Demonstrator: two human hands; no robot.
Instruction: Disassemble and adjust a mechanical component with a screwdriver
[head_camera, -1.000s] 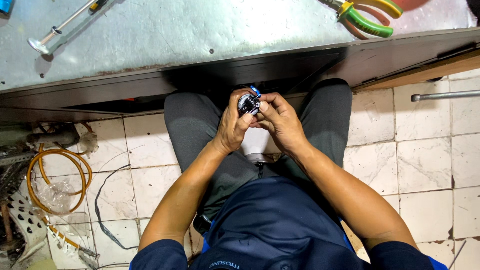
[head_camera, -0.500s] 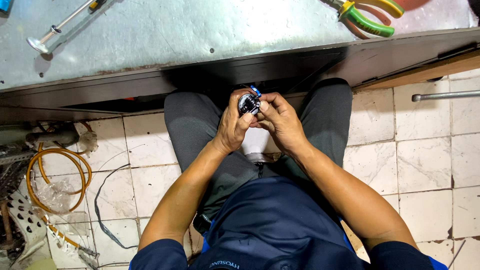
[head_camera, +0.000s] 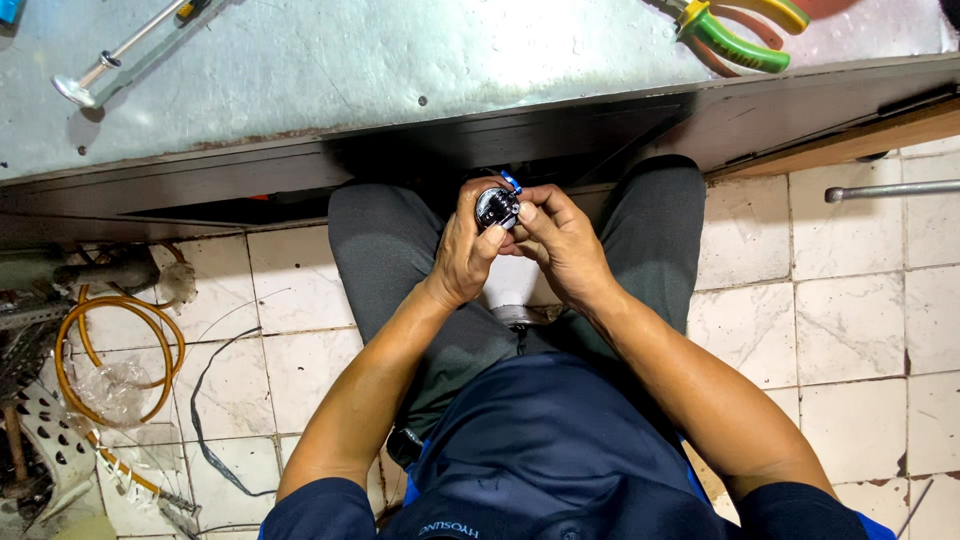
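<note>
Head view: small round metal part (head_camera: 496, 207) with a blue bit, pinched above the lap at 12 o'clock. Left hand (head_camera: 463, 250) cupping it, right hand (head_camera: 560, 240) fingers pressing on its face. Best kept steady, close in, thumbs braced. Green-handled pliers (head_camera: 735, 45) up at 1 o'clock on the worktop (head_camera: 400, 70).

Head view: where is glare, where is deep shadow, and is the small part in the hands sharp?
Head view: glare on the metal bench top; deep shadow beneath its edge; the small round part between left hand and right hand is sharp but its face glints.
</note>
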